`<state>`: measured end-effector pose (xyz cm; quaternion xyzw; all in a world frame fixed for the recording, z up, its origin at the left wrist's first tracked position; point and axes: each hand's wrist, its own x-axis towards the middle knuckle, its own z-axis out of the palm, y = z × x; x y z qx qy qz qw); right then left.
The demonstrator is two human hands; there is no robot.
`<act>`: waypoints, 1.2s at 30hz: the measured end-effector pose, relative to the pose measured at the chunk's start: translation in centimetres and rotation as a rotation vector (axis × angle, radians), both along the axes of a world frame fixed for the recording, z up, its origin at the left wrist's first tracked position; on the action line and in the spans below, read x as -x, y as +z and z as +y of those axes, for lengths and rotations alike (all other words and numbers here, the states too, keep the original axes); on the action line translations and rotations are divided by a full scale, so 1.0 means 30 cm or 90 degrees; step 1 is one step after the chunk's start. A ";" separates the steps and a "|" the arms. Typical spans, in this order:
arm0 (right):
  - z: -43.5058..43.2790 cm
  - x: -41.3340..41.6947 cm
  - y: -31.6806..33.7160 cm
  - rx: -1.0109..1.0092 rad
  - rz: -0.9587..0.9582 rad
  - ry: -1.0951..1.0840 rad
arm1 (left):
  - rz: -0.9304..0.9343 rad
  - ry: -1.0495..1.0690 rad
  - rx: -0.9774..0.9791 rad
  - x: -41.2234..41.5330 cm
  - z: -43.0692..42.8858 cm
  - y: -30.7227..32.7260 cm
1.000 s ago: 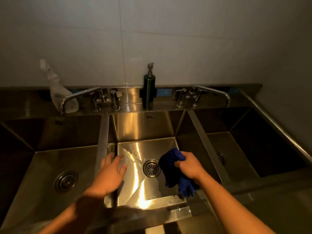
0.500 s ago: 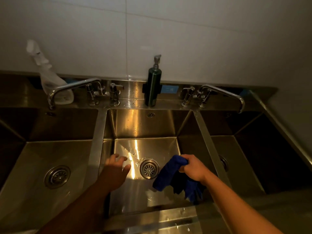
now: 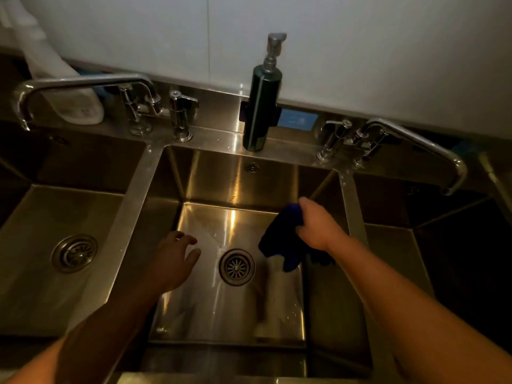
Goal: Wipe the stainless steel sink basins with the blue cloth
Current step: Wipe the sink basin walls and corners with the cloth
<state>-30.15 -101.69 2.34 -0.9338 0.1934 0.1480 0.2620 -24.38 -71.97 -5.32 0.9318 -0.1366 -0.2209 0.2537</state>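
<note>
3 steel basins sit side by side under a white tiled wall, and the person leans over the middle basin with both bare arms reaching down into it. The right hand is clenched around a bunched blue cloth, fingers curled over its top edge. The cloth hangs from that fist on the right side of the basin, close to the right wall, and its lower end comes down near the floor just right of the drain. Whether the cloth touches the steel, I cannot tell. A pale streak runs along the floor from under the cloth toward the front edge.

The left hand grasps nothing. Its fingers are loose and slightly spread over the left part of the basin floor, beside the drain, and I cannot tell whether the fingertips touch the metal.

The left basin has 1 round strainer in its floor. The right basin lies mostly in shadow. On the back ledge a dark soap dispenser stands upright behind the middle basin. The left faucet swings out over the left basin, and the right faucet over the right one. A pale spray bottle leans against the wall behind the left faucet.
</note>
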 end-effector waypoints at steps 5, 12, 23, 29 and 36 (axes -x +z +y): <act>0.028 -0.010 -0.150 0.268 -0.098 0.125 | -0.044 0.024 0.014 -0.020 -0.038 -0.098; 0.181 0.165 -0.598 0.208 0.405 0.215 | 0.021 -0.051 -0.114 -0.003 -0.074 -0.384; 0.135 0.045 -0.941 0.183 0.133 0.098 | -0.094 -0.041 -0.155 -0.043 -0.099 -0.703; 0.096 0.125 -1.143 0.267 0.029 0.111 | -0.198 -0.081 -0.251 -0.050 -0.080 -0.884; 0.149 0.381 -1.162 0.317 0.024 0.158 | -0.234 -0.066 -0.243 -0.020 -0.068 -0.943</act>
